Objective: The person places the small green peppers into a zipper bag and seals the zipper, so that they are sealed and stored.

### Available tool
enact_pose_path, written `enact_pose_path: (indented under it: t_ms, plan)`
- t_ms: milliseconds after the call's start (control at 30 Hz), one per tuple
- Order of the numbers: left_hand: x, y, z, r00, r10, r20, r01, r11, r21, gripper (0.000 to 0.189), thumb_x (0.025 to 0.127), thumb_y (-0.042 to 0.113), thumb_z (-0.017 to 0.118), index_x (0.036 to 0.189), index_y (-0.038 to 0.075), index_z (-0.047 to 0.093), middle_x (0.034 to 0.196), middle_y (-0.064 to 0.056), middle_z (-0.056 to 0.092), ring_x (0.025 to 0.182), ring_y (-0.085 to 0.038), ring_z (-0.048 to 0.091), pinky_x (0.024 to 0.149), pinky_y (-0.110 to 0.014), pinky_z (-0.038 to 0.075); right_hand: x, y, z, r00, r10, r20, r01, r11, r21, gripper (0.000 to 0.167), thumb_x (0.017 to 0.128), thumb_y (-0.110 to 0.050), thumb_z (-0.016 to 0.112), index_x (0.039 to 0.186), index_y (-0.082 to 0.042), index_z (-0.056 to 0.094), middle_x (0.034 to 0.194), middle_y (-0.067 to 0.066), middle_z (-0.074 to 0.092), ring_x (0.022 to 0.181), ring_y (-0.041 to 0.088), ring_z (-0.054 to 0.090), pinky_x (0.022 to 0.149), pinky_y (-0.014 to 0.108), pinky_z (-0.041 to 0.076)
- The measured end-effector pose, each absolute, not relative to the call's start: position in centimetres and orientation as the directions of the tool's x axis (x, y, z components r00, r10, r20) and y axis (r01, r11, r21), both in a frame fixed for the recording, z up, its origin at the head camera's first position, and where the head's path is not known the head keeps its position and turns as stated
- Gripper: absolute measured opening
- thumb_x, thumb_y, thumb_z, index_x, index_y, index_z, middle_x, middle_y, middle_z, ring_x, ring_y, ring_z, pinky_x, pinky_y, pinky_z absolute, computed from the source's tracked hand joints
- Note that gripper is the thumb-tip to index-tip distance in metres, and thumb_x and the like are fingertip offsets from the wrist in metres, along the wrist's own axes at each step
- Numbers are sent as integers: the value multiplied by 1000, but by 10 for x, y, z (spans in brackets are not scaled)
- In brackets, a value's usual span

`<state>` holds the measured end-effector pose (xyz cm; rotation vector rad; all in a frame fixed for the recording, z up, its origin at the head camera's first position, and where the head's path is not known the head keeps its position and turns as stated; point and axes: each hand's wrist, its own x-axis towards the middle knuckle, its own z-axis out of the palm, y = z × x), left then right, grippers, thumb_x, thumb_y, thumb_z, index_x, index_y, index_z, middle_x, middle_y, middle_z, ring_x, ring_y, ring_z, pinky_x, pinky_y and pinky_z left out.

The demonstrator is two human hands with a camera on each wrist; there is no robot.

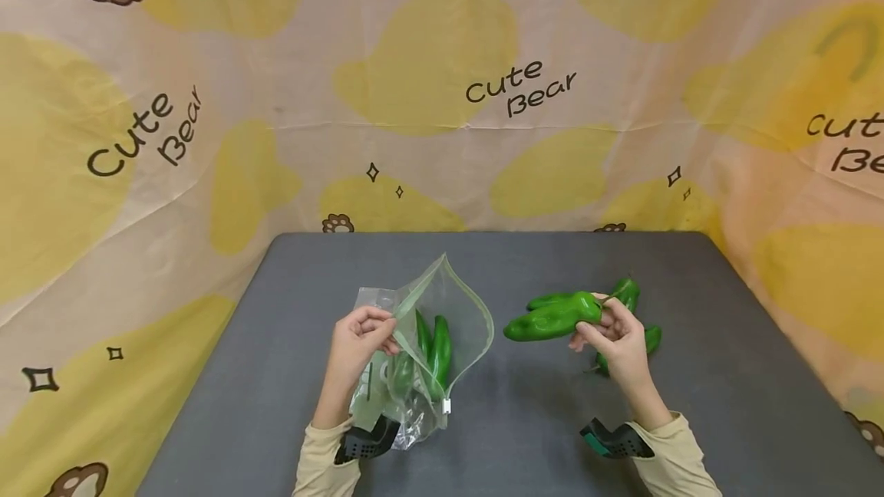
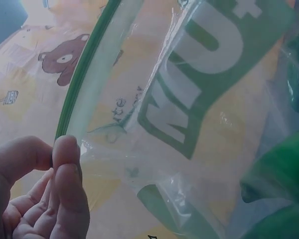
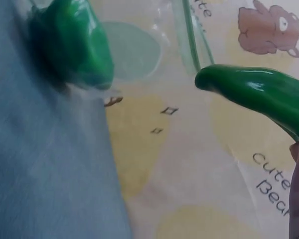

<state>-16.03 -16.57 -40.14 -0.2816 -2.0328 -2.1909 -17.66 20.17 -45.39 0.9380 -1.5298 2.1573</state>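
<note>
My left hand (image 1: 362, 332) pinches the green-edged rim of a clear slider bag (image 1: 476, 320) between thumb and fingers. The bag's mouth gapes toward the right, and a white slider (image 1: 446, 406) sits at its lower corner. Several green peppers (image 1: 440, 347) lie inside the bag. My right hand (image 1: 618, 336) holds a green pepper (image 1: 552, 319) by its stem end, its tip pointing left at the bag, apart from it in the head view. Another pepper (image 1: 545, 301) shows just behind; whether that hand also holds it, I cannot tell.
More green peppers (image 1: 627, 291) lie on the grey table (image 1: 525, 428) behind and beside my right hand. A printed cloth (image 1: 428, 98) hangs behind the table. Dark wrist devices (image 1: 366, 439) sit on both wrists.
</note>
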Motion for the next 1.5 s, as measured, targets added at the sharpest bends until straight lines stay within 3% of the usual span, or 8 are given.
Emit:
enact_pose_path:
  t_ms: [133,233,600,800,1033,1233,1300,1500]
  plan:
    - [-161,-166,-399,-968,11,253,251,-80,965,8,81,-11,57,84,-17,53,60,-5,60,45,-15,57,45,-29,51,-166,175,-420,-731,-34,681,-617,-391,-683,34,84,4,56,113,17,43,71,17,62,54,21,61,46,28,51]
    - [-160,-164,-397,-967,8,255,253,-81,964,7,81,-12,57,83,-16,53,59,-5,60,45,-15,57,45,-28,51,-168,162,-409,-707,-38,706,-624,-437,-648,28,85,9,51,113,12,46,74,15,64,56,20,62,48,25,51]
    - [-156,-164,-396,-969,-7,249,248,-103,963,13,81,-7,60,85,-17,53,61,-8,60,46,-16,57,47,-28,51,-164,142,-398,-755,-96,648,-573,-384,-724,26,85,10,52,109,0,52,76,8,65,55,17,61,49,25,52]
    - [-158,-160,-396,-968,16,250,246,-113,963,13,82,-8,59,85,-18,51,60,-4,60,46,-15,57,46,-27,51,-164,135,-393,-728,-169,664,-577,-370,-728,33,83,12,53,115,3,50,83,8,64,59,16,61,51,25,51]
    - [-157,-157,-397,-973,12,230,227,-99,969,13,82,-7,60,85,-17,52,60,-5,60,47,-15,57,47,-28,52,-163,126,-393,-730,-288,620,-588,-200,-784,36,80,10,60,114,-1,52,89,1,64,58,15,59,48,26,51]
    - [-156,-158,-396,-973,0,230,229,-88,969,12,82,-7,60,85,-16,52,60,-5,60,47,-16,57,47,-28,51,-163,121,-393,-732,-331,596,-604,-90,-792,39,74,17,61,111,6,51,94,-2,63,55,17,54,44,25,47]
    - [-157,-158,-395,-973,-2,229,229,-86,970,11,81,-8,59,85,-16,52,60,-5,60,47,-16,57,47,-28,51,-162,118,-393,-716,-354,602,-621,-69,-780,40,72,18,62,110,7,51,92,-1,63,55,16,54,45,24,46]
    - [-156,-158,-395,-976,12,218,216,-80,973,9,81,-10,58,85,-15,52,61,-6,60,46,-15,57,47,-28,52,-156,109,-380,-595,-434,676,-734,-49,-677,36,67,20,64,99,9,53,69,8,57,50,15,50,40,23,40]
